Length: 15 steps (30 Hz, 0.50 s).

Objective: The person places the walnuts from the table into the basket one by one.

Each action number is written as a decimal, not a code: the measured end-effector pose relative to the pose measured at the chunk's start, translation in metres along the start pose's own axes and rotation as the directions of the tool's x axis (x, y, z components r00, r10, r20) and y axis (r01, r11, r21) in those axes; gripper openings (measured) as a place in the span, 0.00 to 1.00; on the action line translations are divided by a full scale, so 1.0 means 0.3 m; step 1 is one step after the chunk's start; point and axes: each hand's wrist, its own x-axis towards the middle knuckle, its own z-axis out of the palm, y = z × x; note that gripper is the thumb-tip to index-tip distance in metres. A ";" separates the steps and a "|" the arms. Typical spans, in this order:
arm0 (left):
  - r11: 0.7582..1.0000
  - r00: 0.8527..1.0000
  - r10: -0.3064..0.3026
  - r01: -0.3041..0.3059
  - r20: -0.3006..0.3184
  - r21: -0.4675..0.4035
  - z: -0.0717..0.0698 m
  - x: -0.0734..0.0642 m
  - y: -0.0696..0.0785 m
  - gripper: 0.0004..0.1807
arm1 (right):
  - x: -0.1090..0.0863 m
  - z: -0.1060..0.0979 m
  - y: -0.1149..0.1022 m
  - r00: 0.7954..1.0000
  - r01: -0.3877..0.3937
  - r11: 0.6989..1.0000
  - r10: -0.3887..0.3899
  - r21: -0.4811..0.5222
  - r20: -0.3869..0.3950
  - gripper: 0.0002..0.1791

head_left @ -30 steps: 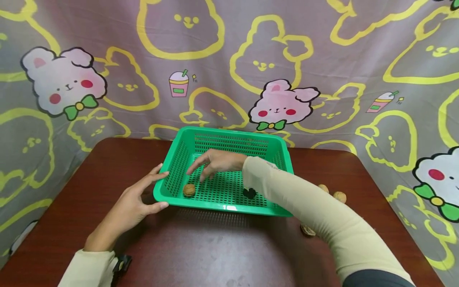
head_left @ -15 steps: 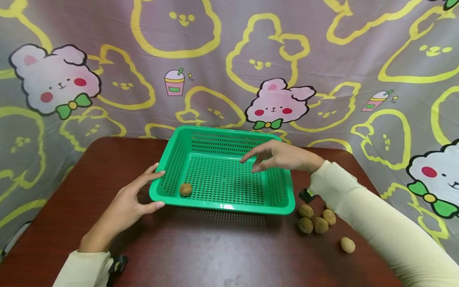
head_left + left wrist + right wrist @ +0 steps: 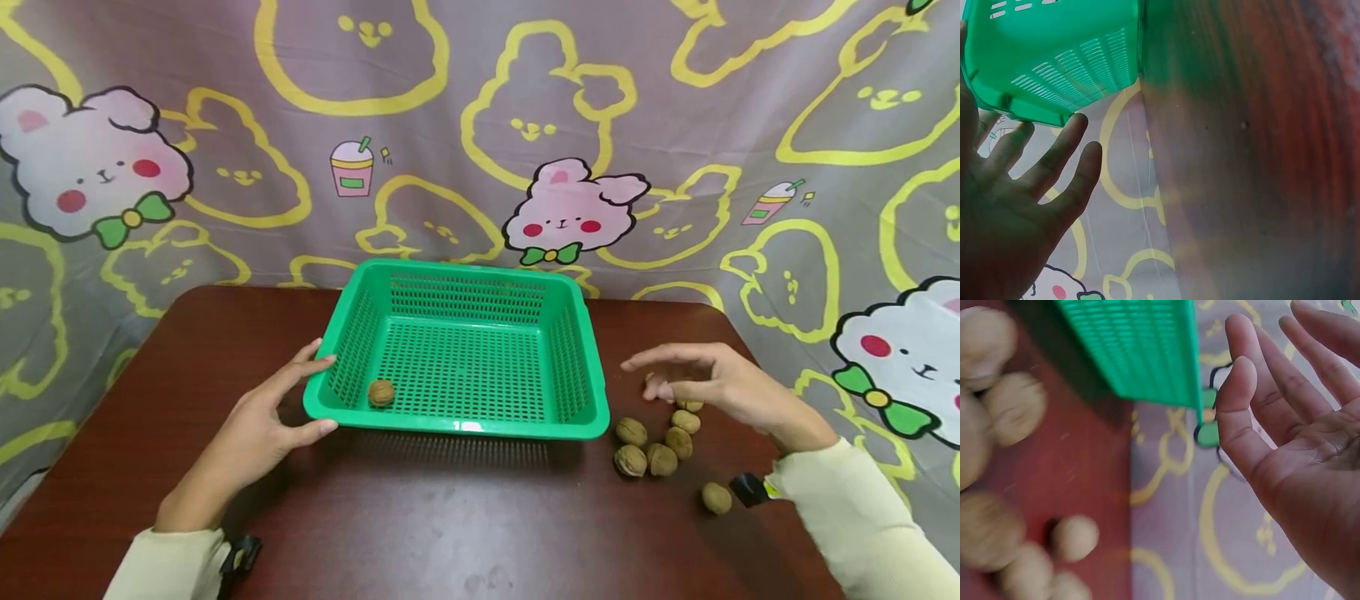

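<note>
Right hand, empty, fingers loosely spread, hung by loose walnuts on counter, right of green basket. Left hand, uncurled, touched basket at near-left corner. I judged step as reaching for walnuts; next move called for pinching one. Single walnut lay inside basket, near-left. Basket's right side stood in way; patterned cloth hung behind counter.

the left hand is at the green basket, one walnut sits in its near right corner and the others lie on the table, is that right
Not quite: the walnut in the green basket sits in the near left corner, as the head view shows. The left hand is at the basket, and the other walnuts lie on the table.
</note>
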 end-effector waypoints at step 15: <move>1.000 1.000 -0.013 0.013 -0.007 0.007 -0.002 -0.001 0.002 0.47 | -0.371 0.067 0.205 0.990 -0.118 0.983 0.128 0.142 -0.064 0.21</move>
